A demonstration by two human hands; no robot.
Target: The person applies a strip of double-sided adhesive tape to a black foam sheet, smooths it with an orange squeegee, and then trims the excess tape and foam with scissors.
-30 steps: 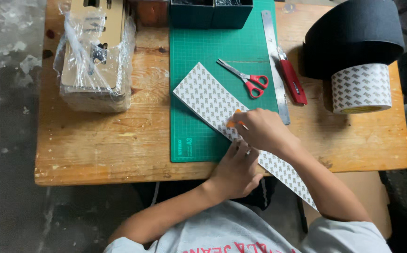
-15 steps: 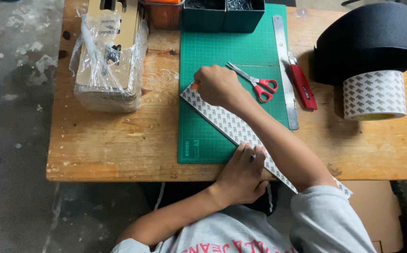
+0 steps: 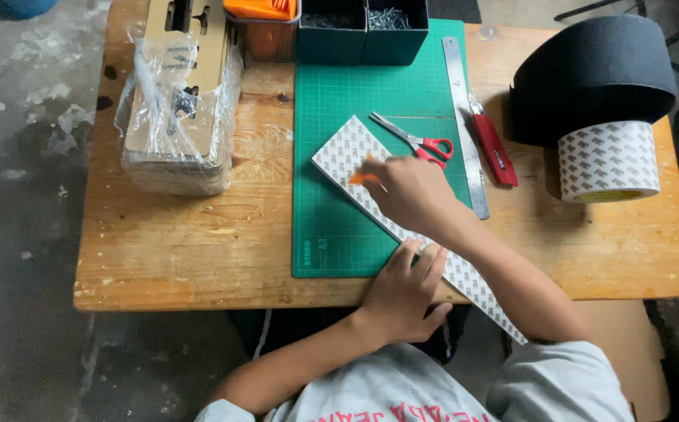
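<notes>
Plastic-wrapped cardboard pieces [image 3: 177, 109] sit at the far left of the wooden tabletop [image 3: 191, 250], well apart from the work. Next to the right comes the green cutting mat [image 3: 332, 234], and on it lies the long strip of patterned backing paper [image 3: 343, 152], the thing both hands are busy with. Its long axis runs on a slant, from the upper left on the mat down toward the lower right, where it passes over the near edge of the tabletop and hangs beside the person's right sleeve. The left hand [image 3: 403, 293] lies flat on the strip near that edge, fingers spread and pressing down, clasping nothing. Just above and to the right, the right hand [image 3: 411, 191] rests on the strip further up the slant, its grip closed around a small orange tool [image 3: 361, 177] whose tip touches the paper; what kind of tool cannot be told. So the free end of the strip lies up and to the left of the right hand, which is the nearer of the two to it. Right of that hand lie red-handled scissors [image 3: 421, 144], then a steel ruler [image 3: 464, 125] and a red knife [image 3: 493, 144], and at the far right a black roll [image 3: 589, 74] with a patterned tape roll [image 3: 608, 160] in front of it.
</notes>
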